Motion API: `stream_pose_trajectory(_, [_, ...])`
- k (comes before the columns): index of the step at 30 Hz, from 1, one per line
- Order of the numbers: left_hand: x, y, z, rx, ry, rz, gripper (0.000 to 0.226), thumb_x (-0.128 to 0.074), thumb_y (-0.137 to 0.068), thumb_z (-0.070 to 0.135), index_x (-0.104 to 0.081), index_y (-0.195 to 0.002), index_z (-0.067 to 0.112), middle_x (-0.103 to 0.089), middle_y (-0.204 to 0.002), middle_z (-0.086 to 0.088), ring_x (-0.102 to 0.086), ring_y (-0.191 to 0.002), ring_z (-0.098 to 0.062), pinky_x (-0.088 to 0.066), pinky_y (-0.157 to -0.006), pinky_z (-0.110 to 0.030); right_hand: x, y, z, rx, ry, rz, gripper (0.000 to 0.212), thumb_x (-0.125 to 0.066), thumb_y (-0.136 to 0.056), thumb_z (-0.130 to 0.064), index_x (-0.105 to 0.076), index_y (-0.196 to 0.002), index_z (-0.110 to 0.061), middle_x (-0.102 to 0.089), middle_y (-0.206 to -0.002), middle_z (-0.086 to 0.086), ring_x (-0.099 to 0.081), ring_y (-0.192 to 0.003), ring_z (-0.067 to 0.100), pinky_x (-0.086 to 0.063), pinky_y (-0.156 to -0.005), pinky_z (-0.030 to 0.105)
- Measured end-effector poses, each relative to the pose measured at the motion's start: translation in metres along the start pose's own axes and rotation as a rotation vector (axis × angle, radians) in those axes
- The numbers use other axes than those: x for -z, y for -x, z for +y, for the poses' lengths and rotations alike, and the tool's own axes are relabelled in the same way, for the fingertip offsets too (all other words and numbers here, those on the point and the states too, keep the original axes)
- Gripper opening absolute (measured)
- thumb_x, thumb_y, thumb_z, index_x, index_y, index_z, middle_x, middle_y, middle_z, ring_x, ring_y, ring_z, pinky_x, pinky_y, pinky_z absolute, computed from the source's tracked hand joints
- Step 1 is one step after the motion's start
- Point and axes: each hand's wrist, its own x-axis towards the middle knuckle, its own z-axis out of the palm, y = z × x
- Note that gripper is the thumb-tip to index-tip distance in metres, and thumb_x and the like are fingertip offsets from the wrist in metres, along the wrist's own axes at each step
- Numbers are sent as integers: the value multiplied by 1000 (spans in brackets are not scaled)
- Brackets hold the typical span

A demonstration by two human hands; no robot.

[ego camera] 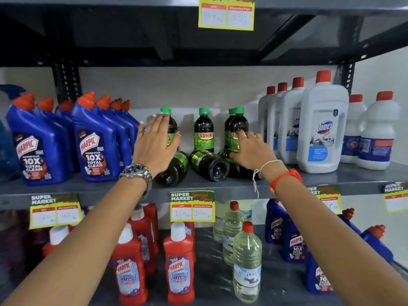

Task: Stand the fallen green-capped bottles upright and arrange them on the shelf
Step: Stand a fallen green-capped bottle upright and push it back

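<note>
Several dark "SUNNY" bottles with green caps are on the middle shelf (220, 184). One stands at the left (171, 123), one in the middle (203, 131), and two stand close together at the right (239, 124). Three more lie on their sides in front: a left one (174, 168), a middle one (207, 164) with its base facing me, and a right one (225, 153) mostly hidden under my right hand. My left hand (154, 142) is spread open in front of the left standing bottle. My right hand (251, 151) curls around the lower part of the front right standing bottle.
Blue Harpic bottles (95, 146) crowd the shelf to the left, and white Domex bottles (322, 129) stand to the right. The upper shelf (198, 51) hangs low overhead. Red Harpic bottles (180, 261) and clear bottles (247, 261) fill the shelf below.
</note>
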Motion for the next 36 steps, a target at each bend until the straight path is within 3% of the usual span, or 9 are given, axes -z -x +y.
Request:
stream_pose_trajectory(8, [-9,36,-42,87,28,-68,58,-32,-92,36,-19,-141,9,-22,-152,-11,-16,-140,-22,-11,-115,-42,-11,-10,-1,-34,304,-297,54,-61,-80,-30,-40,-126,-11,-61,-116,11,-58,-107,32,-45,-77,38])
stream_pose_trajectory(13, [-13,62,-69,152,137,-294,56,-37,-91,33,-23,-141,13,-23,-152,-8,-19,-139,-20,-19,-113,-41,-14,-19,-1,-62,325,-352,57,-62,-77,-30,-40,-128,-14,-61,-105,6,-60,-98,28,-44,-73,34])
stream_pose_trajectory(16, [-14,72,-72,185,-17,-376,45,-36,-90,39,-46,-124,12,-50,-133,-14,-49,-118,-30,-43,-87,-43,-17,-22,-2,-75,346,-327,53,-59,-78,-32,-44,-126,-13,-62,-107,7,-60,-98,29,-45,-75,35])
stream_pose_trajectory(18, [-13,74,-70,123,-161,-396,36,-33,-91,36,-52,-112,15,-60,-117,-14,-57,-102,-31,-45,-69,-39,-20,-22,-2,-83,362,-300,49,-58,-79,-32,-46,-122,-14,-63,-107,7,-61,-98,29,-46,-76,36])
stream_pose_trajectory(21, [-12,76,-68,-143,-467,-468,35,-46,-89,19,-42,-123,16,-54,-119,-10,-56,-100,-29,-43,-57,-37,-24,-23,0,-87,355,-229,40,-58,-78,-30,-52,-113,-13,-63,-96,7,-62,-94,29,-43,-73,35])
stream_pose_trajectory(24, [-12,80,-68,-181,-568,-450,44,-52,-85,14,-37,-126,15,-51,-120,-10,-55,-98,-28,-41,-51,-32,-27,-21,2,-83,310,-125,33,-56,-79,-29,-56,-106,-11,-58,-86,7,-62,-91,29,-40,-72,33])
stream_pose_trajectory(26, [-14,80,-67,-167,-552,-416,39,-44,-86,13,-39,-125,14,-54,-117,-10,-56,-96,-28,-37,-50,-32,-28,-21,3,-99,254,-49,37,-57,-80,-31,-54,-109,-9,-63,-90,9,-63,-92,31,-39,-71,33])
stream_pose_trajectory(31, [-22,81,-68,-53,-404,-306,33,-27,-89,23,-52,-111,18,-61,-101,-7,-57,-86,-26,-20,-44,-26,-24,-20,-4,-269,-134,250,74,-71,-69,-36,-35,-125,-3,-61,-109,20,-60,-102,41,-46,-75,42])
stream_pose_trajectory(36, [-27,81,-69,53,-261,-200,35,-27,-89,33,-59,-95,20,-67,-91,-5,-59,-77,-24,-20,-45,-26,-7,-20,-6,-206,-651,443,78,-77,-63,-27,-36,-127,-5,-57,-118,17,-52,-112,34,-45,-91,42])
